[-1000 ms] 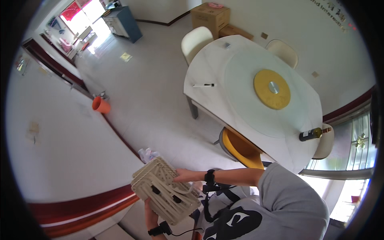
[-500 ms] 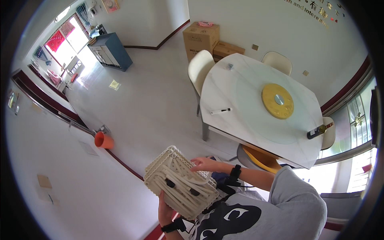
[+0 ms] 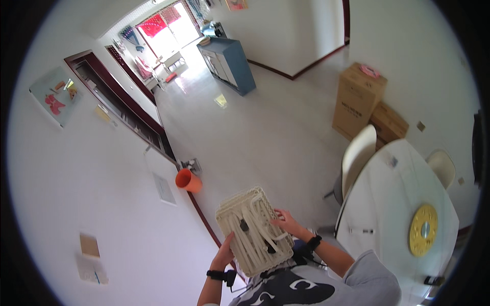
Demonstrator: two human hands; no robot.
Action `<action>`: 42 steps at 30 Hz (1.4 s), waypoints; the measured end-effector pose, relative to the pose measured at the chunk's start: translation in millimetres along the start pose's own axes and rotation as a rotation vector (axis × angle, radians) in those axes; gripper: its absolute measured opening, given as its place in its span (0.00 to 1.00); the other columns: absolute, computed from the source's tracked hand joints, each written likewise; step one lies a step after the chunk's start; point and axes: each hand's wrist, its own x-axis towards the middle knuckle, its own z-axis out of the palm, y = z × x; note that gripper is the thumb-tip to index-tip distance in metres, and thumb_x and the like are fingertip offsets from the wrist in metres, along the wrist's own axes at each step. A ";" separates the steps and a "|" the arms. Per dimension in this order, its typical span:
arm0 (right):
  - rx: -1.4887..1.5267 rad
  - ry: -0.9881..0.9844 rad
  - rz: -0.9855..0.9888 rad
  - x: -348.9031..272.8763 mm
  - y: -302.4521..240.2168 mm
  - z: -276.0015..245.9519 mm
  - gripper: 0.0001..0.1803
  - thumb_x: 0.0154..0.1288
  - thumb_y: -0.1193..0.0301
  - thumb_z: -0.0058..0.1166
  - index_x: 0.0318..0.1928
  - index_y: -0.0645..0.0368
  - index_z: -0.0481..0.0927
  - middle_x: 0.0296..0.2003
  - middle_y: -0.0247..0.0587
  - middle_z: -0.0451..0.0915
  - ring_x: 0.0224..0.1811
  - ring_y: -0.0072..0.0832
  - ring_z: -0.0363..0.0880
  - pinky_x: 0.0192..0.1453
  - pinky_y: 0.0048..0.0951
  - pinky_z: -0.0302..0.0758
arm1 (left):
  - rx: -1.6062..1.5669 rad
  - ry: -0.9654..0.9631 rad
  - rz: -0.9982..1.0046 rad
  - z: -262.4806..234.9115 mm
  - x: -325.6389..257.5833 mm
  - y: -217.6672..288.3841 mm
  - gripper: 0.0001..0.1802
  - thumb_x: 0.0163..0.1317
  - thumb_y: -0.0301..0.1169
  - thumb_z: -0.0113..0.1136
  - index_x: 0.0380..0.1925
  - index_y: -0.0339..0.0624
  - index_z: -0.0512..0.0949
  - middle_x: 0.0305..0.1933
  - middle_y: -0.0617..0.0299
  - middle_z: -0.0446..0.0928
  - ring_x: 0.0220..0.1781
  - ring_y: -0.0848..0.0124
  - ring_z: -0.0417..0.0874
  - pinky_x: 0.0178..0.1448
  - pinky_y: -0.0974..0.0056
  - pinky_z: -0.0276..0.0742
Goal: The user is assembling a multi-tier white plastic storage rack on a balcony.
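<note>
In front of my body is a cream woven-look basket (image 3: 238, 199) with a scalloped rim, tilted toward me. Long whitish strips or tubes (image 3: 247, 247) with black parts fill it; their exact kind I cannot make out. My left hand (image 3: 223, 253) grips the basket's left side, thumb up at the rim. On the opposite side my right hand (image 3: 287, 223) has its fingers on the right rim, close to a curved white strip. The undersides of both hands are hidden. Black bands with small devices circle both wrists.
At the right stands a white marble-look table (image 3: 377, 204) with a yellow round piece (image 3: 422, 229), a marker (image 3: 363, 231) and a dark bottle (image 3: 434, 280). A white chair (image 3: 359, 155) and cardboard boxes (image 3: 357, 99) are beyond. An orange bin (image 3: 189, 181) and blue cabinet (image 3: 227, 64) stand further ahead.
The view has swung left, so the table now sits further right. My right hand has shifted from over the basket's contents to its right rim. The left hand keeps its hold.
</note>
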 end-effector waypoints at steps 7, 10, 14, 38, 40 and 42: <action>-0.220 0.041 0.036 131.6 -27.7 -61.3 0.50 0.58 0.48 0.63 0.71 0.63 0.54 0.58 0.52 0.59 0.57 0.42 0.68 0.63 0.36 0.68 | 0.102 0.020 0.003 26.0 115.2 97.9 0.36 0.69 0.54 0.47 0.69 0.41 0.60 0.66 0.57 0.70 0.66 0.66 0.71 0.67 0.60 0.66; -0.165 0.126 0.038 186.8 -46.0 -87.8 0.50 0.59 0.50 0.63 0.71 0.63 0.52 0.58 0.52 0.62 0.58 0.39 0.68 0.62 0.35 0.69 | 0.266 -0.049 -0.079 46.0 162.4 153.6 0.39 0.70 0.59 0.41 0.70 0.42 0.58 0.68 0.58 0.67 0.67 0.66 0.69 0.68 0.59 0.64; 0.248 0.103 0.072 248.1 -98.9 -118.3 0.51 0.60 0.53 0.60 0.71 0.62 0.44 0.59 0.57 0.67 0.60 0.39 0.69 0.64 0.37 0.67 | 0.253 -0.147 -0.044 38.3 251.0 202.6 0.39 0.73 0.58 0.33 0.72 0.40 0.54 0.70 0.58 0.64 0.70 0.68 0.64 0.73 0.60 0.56; 0.331 0.245 0.178 737.6 -236.6 -175.7 0.50 0.58 0.66 0.53 0.70 0.61 0.33 0.54 0.55 0.71 0.51 0.36 0.76 0.53 0.34 0.74 | 0.269 -0.362 -0.005 -56.0 655.7 552.1 0.38 0.73 0.57 0.33 0.72 0.40 0.53 0.72 0.60 0.60 0.69 0.69 0.63 0.72 0.64 0.56; 0.265 0.186 0.211 806.6 -248.1 -177.9 0.49 0.59 0.66 0.53 0.71 0.59 0.36 0.59 0.53 0.67 0.55 0.39 0.73 0.60 0.38 0.71 | 0.253 -0.298 0.078 -72.8 693.0 586.2 0.38 0.74 0.57 0.32 0.71 0.37 0.54 0.71 0.59 0.62 0.68 0.69 0.64 0.71 0.65 0.57; 0.232 0.124 0.175 890.8 -250.5 -189.1 0.48 0.60 0.64 0.53 0.71 0.60 0.36 0.60 0.53 0.66 0.55 0.39 0.73 0.60 0.38 0.71 | 0.189 -0.124 -0.112 -82.1 730.2 632.1 0.39 0.73 0.57 0.32 0.71 0.37 0.55 0.69 0.58 0.65 0.66 0.70 0.67 0.70 0.64 0.61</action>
